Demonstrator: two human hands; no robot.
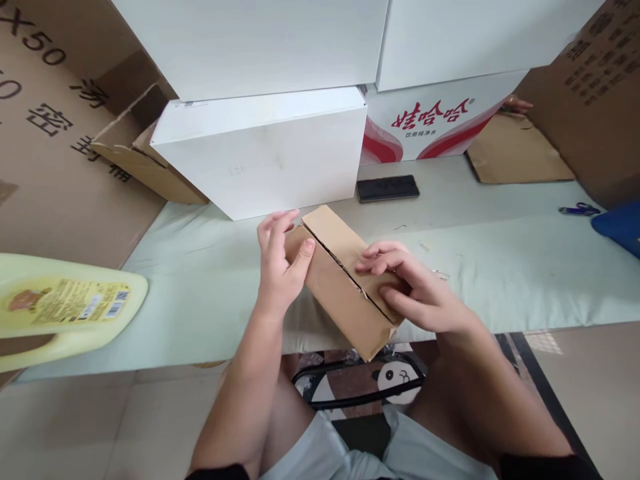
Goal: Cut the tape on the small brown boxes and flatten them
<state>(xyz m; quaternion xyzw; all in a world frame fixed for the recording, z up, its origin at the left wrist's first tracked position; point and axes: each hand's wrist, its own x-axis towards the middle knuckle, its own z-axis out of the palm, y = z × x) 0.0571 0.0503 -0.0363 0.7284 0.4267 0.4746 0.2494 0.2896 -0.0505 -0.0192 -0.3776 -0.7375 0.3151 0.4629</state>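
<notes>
A small brown cardboard box (340, 287) is tilted over the front edge of the cloth-covered table. Its two long top flaps meet, with a narrow dark gap along the seam. My left hand (280, 263) grips the far left end, thumb on top and fingers round the side. On the near right end lies my right hand (413, 283), fingers bent over one flap and thumb pressed near the seam. The box's underside and contents are hidden.
Large white boxes (270, 157) stand along the back. A dark phone (388, 189) lies before them. Flat cardboard (520, 150), another person's hand (517, 104) and purple-handled scissors (580, 209) are at right. A yellow jug (70, 307) is at left.
</notes>
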